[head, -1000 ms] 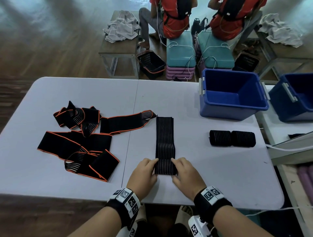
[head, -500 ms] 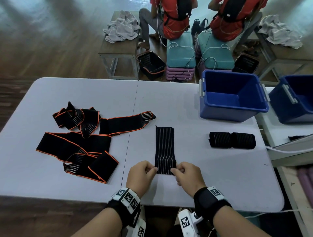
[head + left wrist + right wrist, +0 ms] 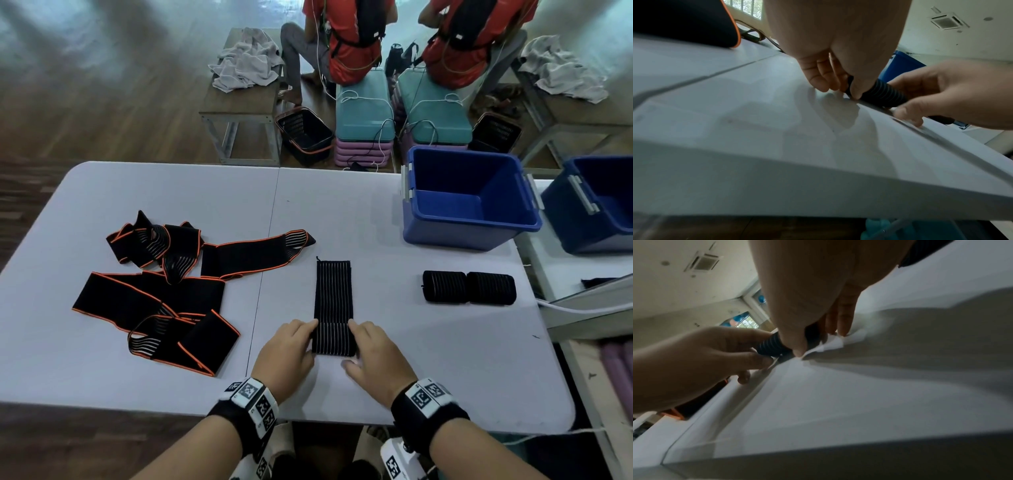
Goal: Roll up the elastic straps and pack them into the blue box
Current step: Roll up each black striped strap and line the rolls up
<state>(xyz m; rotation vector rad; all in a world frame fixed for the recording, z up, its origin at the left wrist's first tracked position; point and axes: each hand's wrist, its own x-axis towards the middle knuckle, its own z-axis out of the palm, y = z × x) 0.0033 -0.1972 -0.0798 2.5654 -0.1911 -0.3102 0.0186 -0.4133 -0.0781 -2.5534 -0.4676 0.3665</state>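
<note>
Closest to us, our left hand (image 3: 286, 353) and our right hand (image 3: 375, 359) sit at the near end of the striped black strap (image 3: 334, 298). Each hand grips one side of the small roll we have started there, with fingers and thumb curled round it. The rest of the strap lies flat on the tabletop (image 3: 445, 359), pointing away from us.

To roll it well, we think we should push both hands forward together, at the same speed. That should keep the roll straight, not slanted like a cone. We should squeeze it snug each turn, because stretchy cloth likes to spring loose. The edges should stack neatly, one on top of the other.

Now we count. There is one strap in our hands. To the right, a little farther off, two rolled straps (image 3: 469, 287) lie touching side by side. To the left sits a messy pile of orange-edged straps (image 3: 164, 294). They cross over each other, so we cannot count them for sure.

Farther back on the right stands the blue box (image 3: 469, 202). It is open and we see no straps in it. A second blue box (image 3: 596, 205) sits just past the table's right end.
</note>
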